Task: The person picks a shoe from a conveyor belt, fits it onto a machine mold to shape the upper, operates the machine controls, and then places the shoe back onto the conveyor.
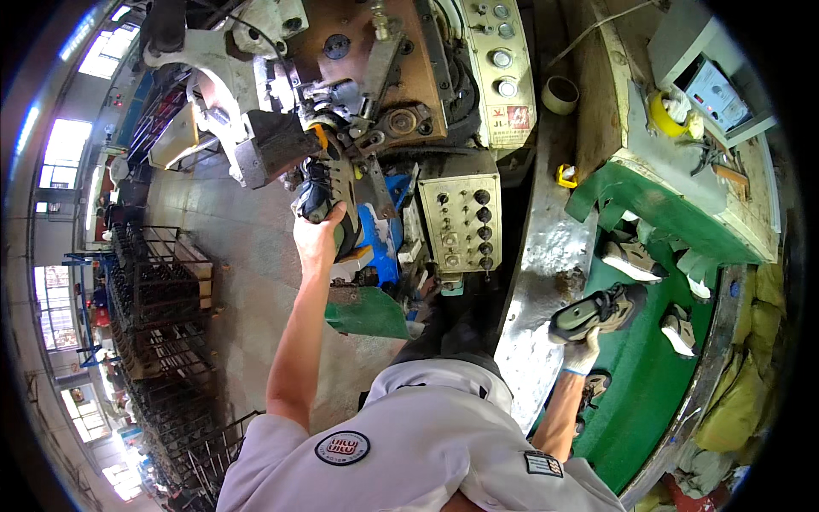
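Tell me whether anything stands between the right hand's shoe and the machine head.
In this view, the ledge and control box lie between the shoe in the right hand and the machine head, where the left hand holds another shoe. Whether they rise high enough to block, I can't tell.

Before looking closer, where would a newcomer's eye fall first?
Probably on the bright green surface at right, with shoes lying on it. Near its edge, the right hand's gloved fingers hold a dark shoe. Left of centre, the left hand's bare fingers hold another shoe at the machine.
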Demonstrator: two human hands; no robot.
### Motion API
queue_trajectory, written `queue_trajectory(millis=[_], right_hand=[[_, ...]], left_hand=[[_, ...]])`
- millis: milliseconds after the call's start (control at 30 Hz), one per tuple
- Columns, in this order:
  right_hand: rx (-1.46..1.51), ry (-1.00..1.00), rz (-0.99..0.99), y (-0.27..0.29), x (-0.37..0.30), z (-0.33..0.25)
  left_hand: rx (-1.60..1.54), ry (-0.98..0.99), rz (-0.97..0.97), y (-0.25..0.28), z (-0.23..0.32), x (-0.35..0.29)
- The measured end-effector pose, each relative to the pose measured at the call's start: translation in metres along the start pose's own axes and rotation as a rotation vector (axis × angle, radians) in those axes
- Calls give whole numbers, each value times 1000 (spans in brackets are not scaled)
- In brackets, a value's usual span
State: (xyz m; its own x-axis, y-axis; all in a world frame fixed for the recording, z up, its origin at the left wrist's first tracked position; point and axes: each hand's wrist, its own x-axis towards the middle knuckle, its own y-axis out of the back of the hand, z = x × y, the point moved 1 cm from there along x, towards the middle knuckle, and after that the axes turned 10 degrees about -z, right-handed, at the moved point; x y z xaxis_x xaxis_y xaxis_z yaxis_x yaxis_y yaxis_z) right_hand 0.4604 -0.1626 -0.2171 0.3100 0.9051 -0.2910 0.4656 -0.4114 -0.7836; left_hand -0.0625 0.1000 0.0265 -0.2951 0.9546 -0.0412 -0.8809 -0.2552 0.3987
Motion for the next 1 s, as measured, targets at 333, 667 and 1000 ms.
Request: queue_trajectory(millis=[333,667,1000], right_hand=[[188,-457,-275,-211,21,78],[-65,-440,-380,-401,5,153],[-228,-468,-478,-466,38,217]], left_hand=[[-89,-2,-90,4,5,6],[148,-7,-537,102,-21,18],[-777,214,-545,61,-24,72]])
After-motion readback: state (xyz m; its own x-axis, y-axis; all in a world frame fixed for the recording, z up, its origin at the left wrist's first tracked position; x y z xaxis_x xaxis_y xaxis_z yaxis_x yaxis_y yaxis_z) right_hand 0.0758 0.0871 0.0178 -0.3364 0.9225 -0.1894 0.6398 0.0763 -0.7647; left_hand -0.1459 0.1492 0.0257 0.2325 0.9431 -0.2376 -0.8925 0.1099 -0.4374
